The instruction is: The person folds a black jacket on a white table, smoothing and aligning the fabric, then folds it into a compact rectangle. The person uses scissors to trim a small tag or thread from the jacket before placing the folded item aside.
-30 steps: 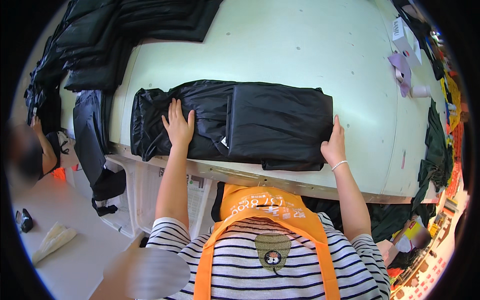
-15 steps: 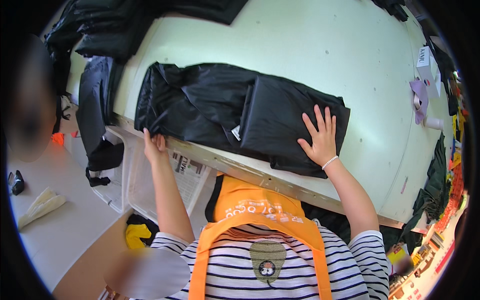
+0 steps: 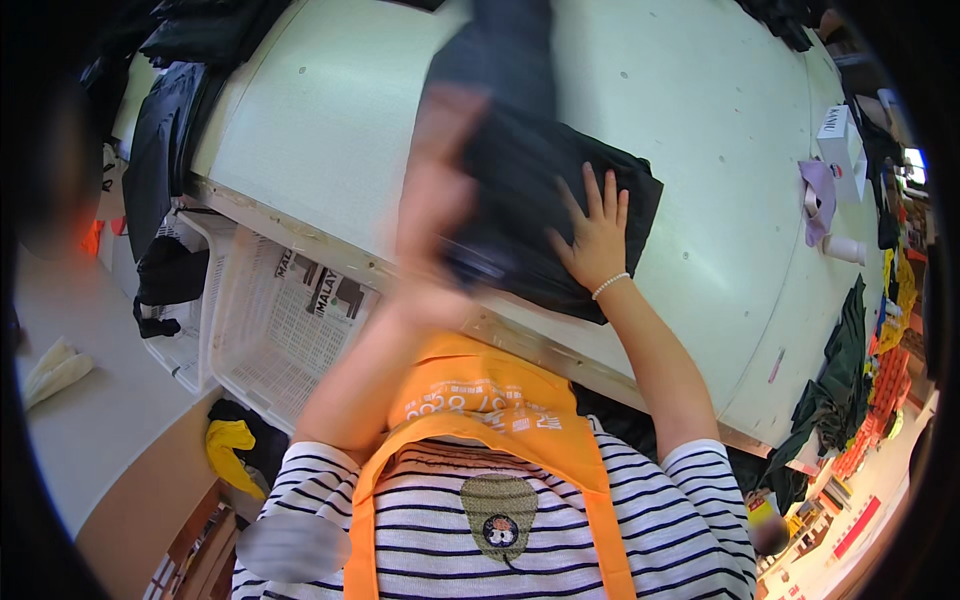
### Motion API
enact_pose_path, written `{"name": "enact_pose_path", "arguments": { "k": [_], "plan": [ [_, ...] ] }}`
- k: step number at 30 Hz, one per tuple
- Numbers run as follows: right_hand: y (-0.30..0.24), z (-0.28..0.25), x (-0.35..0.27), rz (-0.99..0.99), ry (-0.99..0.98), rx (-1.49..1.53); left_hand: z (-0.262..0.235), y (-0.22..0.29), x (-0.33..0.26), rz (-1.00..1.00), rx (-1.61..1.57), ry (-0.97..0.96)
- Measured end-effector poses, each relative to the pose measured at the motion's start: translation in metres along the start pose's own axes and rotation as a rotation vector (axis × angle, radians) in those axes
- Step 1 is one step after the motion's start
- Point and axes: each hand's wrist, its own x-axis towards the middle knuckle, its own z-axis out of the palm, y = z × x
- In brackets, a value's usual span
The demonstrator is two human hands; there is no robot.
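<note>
The pale surface (image 3: 700, 180) fills most of the view, bowed by the lens, its far side cut off at the top. Below its near edge sits the person's black-and-white striped top (image 3: 575, 540) under an orange apron (image 3: 490, 385). The black fabric (image 3: 530, 215) lies on the surface near that edge, in front of the person: its right part is a flat folded block, while a dark length runs up from it to the top of the view, too blurred to show its folds and cut off there. The white basket (image 3: 222, 300) stands below the surface's edge at the left, its lower part partly covered by the left forearm, with newspaper (image 3: 320, 290) inside. Black cloth (image 3: 160, 130) hangs over the surface's left end, beside a dark stack (image 3: 205, 30) cropped by the upper rim. Dark green cloth (image 3: 835, 370) trails at the right. The right hand (image 3: 592, 230) presses flat on the folded block, fingers spread apart. The left hand (image 3: 438, 225) is a smear over the fabric's left part; I cannot tell whether its fingers grip. A white box (image 3: 842, 150), a lavender cloth (image 3: 816, 200) and a small white roll (image 3: 845, 249) sit toward the right. A beaded bracelet (image 3: 610, 286) circles the right wrist.
</note>
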Motion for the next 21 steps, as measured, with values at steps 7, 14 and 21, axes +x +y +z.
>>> {"name": "enact_pose_path", "arguments": {
  "k": [7,14,21],
  "plan": [
    [0.017,0.02,-0.009,0.112,0.107,0.505,0.084,-0.104,-0.077,0.097,0.73,-0.608],
    [0.093,-0.02,0.001,0.689,0.361,1.837,0.107,-0.116,-0.085,0.071,0.912,-0.656],
    [0.135,-0.057,0.051,0.455,-0.171,1.018,0.106,-0.106,-0.087,0.093,0.937,-0.707]
  ]
}}
